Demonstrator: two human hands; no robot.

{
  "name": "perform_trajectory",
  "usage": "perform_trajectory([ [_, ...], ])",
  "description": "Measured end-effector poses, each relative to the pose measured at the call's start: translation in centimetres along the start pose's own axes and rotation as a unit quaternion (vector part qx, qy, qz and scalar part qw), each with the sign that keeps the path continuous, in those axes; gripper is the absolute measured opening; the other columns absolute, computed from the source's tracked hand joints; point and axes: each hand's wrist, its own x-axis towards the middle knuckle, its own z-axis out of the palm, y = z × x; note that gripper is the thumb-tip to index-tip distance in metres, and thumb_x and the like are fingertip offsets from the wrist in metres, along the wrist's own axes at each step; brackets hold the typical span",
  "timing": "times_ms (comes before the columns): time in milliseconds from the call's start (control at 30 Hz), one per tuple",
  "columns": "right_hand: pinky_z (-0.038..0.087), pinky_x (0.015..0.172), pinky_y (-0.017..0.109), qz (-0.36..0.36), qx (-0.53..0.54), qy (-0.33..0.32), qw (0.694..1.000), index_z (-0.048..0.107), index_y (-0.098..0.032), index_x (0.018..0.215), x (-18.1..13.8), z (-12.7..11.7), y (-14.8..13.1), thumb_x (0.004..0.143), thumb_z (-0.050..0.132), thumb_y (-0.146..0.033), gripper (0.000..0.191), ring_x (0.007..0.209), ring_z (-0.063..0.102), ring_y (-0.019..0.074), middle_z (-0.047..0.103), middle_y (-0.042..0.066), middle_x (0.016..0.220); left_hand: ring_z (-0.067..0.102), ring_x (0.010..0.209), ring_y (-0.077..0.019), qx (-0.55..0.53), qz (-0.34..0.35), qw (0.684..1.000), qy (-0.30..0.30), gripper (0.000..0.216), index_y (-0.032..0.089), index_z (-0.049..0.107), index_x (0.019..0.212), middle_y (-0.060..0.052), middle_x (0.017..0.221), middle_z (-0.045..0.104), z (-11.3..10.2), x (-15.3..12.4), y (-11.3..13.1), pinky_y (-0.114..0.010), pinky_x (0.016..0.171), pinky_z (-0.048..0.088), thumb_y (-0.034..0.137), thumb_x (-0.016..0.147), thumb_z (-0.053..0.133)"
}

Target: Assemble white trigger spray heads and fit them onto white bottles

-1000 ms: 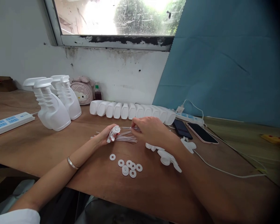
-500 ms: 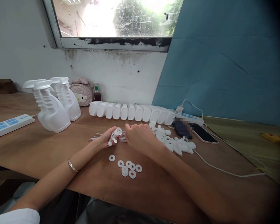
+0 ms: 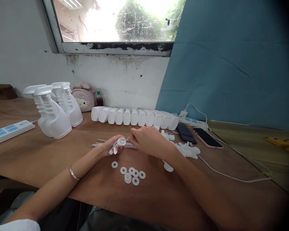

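Observation:
My left hand [image 3: 112, 146] is closed round a white spray trigger head [image 3: 121, 141], whose round collar faces up towards me. Close to its right, my right hand [image 3: 146, 139] has its fingers curled, with thumb and index finger near the collar; what they hold, if anything, is hidden. Thin white dip tubes [image 3: 100, 145] lie on the table behind both hands. Nearer to me are several flat white washers [image 3: 135, 181], some overlapping. More white trigger heads [image 3: 189, 150] are heaped right of my right hand, and one white part [image 3: 168, 167] shows below that wrist.
White bottles [image 3: 127, 116] lie in a row along the wall. Assembled spray bottles [image 3: 60, 123] stand at left, beside a power strip [image 3: 12, 131]. A pink bag [image 3: 83, 99] and a small bottle [image 3: 100, 100] stand behind. Phones [image 3: 208, 138] and a white cable [image 3: 231, 179] lie at right.
My right hand has shifted slightly up, its thumb and index finger now a little apart. The trigger head in my left hand has turned slightly. The white part below my right wrist has come into view.

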Motion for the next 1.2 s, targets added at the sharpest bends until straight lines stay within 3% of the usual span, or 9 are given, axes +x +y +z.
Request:
perform_trajectory([
  [167,0.022,0.05,0.021,-0.024,0.022,-0.032,0.999,0.049,-0.015,0.07,-0.5,-0.7,0.2,0.086,0.04,-0.031,0.024,0.055,0.05,0.0119,0.057,0.003,0.066,0.041,0.035,-0.0063,0.008,-0.021,0.999,-0.037,0.019,0.011,0.047,0.065,0.0,0.05,0.045,0.2,-0.4,0.1,-0.013,0.03,0.026,0.027,0.076,0.05],
  [333,0.022,0.05,0.021,-0.034,0.035,-0.015,0.999,0.049,-0.015,0.075,-0.8,-0.5,0.4,0.082,0.046,-0.027,0.014,0.058,0.05,0.0115,0.057,0.002,0.068,0.033,0.031,-0.0056,0.002,0.014,0.995,-0.097,0.02,0.014,0.044,0.067,0.0,0.048,0.046,0.0,-0.5,0.2,-0.013,0.029,0.024,0.03,0.078,0.045],
  [567,0.023,0.051,0.018,-0.042,0.149,-0.012,0.988,0.053,-0.017,0.075,-0.6,-1.2,1.4,0.08,0.052,-0.032,0.016,0.053,0.039,0.0059,0.053,-0.003,0.061,0.024,0.027,-0.0048,0.046,0.027,0.981,-0.186,0.022,0.014,0.044,0.06,-0.001,0.041,0.043,0.7,-1.2,0.7,-0.013,0.026,0.02,0.026,0.078,0.038],
  [733,0.022,0.051,0.018,-0.04,0.167,-0.029,0.985,0.053,-0.016,0.074,-0.5,-1.4,1.7,0.078,0.055,-0.034,0.018,0.053,0.036,0.0051,0.05,-0.004,0.059,0.025,0.027,-0.0042,0.066,0.036,0.983,-0.169,0.022,0.013,0.046,0.06,0.0,0.041,0.042,0.9,-1.4,0.6,-0.013,0.028,0.02,0.026,0.077,0.039],
  [1033,0.022,0.051,0.018,-0.069,0.178,-0.068,0.979,0.053,-0.017,0.073,-0.5,-1.1,1.9,0.074,0.056,-0.028,0.012,0.053,0.036,0.005,0.05,-0.004,0.06,0.035,0.032,-0.0048,0.148,-0.026,0.985,-0.082,0.02,0.013,0.048,0.07,0.003,0.049,0.044,-0.6,-0.6,-0.4,-0.014,0.029,0.021,0.032,0.069,0.055],
  [1200,0.021,0.051,0.019,-0.081,0.182,-0.079,0.977,0.052,-0.016,0.071,-0.3,-1.1,2.0,0.076,0.055,-0.032,0.017,0.053,0.036,0.0053,0.051,-0.003,0.06,0.033,0.032,-0.0047,0.168,-0.047,0.98,-0.099,0.022,0.015,0.048,0.071,0.004,0.048,0.041,-0.2,-0.7,-0.4,-0.015,0.03,0.019,0.033,0.064,0.057],
])
